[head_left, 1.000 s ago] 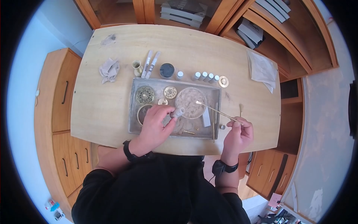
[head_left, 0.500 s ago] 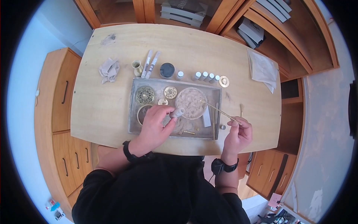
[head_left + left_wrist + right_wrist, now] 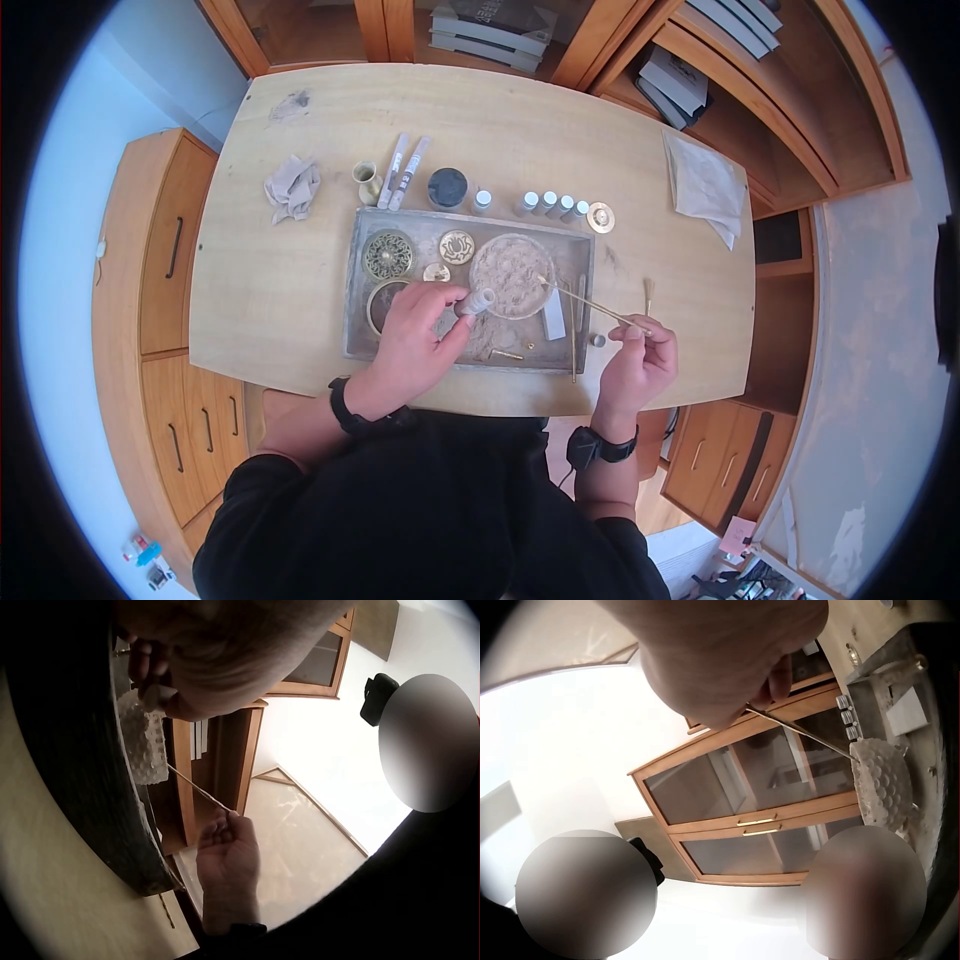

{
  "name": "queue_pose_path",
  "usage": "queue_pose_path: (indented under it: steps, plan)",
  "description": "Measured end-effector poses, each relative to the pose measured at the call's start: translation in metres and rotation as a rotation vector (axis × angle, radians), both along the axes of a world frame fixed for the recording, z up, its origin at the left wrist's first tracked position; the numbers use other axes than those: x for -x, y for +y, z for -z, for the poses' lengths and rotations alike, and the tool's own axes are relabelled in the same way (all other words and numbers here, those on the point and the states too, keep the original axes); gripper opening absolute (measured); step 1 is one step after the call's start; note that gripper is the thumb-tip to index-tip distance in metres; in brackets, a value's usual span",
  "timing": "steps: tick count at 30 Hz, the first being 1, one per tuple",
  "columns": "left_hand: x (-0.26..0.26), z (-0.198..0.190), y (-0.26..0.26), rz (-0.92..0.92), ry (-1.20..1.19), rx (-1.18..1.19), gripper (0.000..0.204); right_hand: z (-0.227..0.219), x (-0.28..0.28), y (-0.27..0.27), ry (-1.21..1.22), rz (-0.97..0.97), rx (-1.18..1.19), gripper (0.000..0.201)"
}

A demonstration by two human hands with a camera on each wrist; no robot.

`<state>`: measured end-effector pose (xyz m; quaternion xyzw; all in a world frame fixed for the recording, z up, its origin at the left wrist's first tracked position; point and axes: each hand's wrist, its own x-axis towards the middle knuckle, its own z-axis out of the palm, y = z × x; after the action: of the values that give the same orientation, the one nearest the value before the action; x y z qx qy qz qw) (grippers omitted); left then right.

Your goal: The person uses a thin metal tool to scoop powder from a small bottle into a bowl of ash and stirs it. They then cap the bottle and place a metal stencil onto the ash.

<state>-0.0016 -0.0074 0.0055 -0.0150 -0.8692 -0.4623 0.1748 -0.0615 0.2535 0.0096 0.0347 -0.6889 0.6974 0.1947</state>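
My left hand (image 3: 415, 325) pinches a small clear vial (image 3: 477, 302) between thumb and fingers, tilted over the tray beside the bowl's near left edge. With thumb and fingertips, my right hand (image 3: 642, 362) grips a thin brass-coloured spoon (image 3: 592, 304) by its far end. The spoon's small tip overlaps the right part of a round bowl of greyish-brown powder in the head view. That pale bowl (image 3: 885, 784) shows a dimpled outer wall in the right wrist view. Its powder surface is uneven. In the left wrist view the spoon handle (image 3: 199, 787) slants from the right hand to the bowl's rim.
A grey tray (image 3: 350, 300) holds the bowl, a pierced brass lid (image 3: 388, 255), a patterned brass disc (image 3: 457, 247), a white card (image 3: 553, 315) and thin brass tools. Behind it stand several capped vials (image 3: 549, 200), a dark round jar (image 3: 447, 188) and a brass vase (image 3: 367, 180).
The spoon's tip has shifted a little right and toward me over the bowl, with only slight movement of my right hand. My left hand and the vial have stayed in place.
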Motion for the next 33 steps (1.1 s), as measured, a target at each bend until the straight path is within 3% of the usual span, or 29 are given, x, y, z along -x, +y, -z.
queue_pose_path:
  steps: [10,13,25,33]
  plan:
    - [0.0,0.002,0.001,-0.001,0.007,0.004,0.025,0.001,0.001,0.001,0.1,-0.036,0.1,0.004]
    - [-0.001,0.0,0.001,-0.004,0.006,0.01,0.025,-0.005,-0.001,-0.002,-0.019,-0.047,0.012,0.004]
    - [-0.001,0.001,0.001,-0.005,-0.018,-0.017,0.027,-0.004,-0.002,-0.003,-0.015,-0.162,0.328,0.005]
    - [0.0,0.002,0.001,0.009,-0.011,-0.01,0.027,-0.008,-0.004,-0.005,-0.002,-0.245,0.309,0.007]
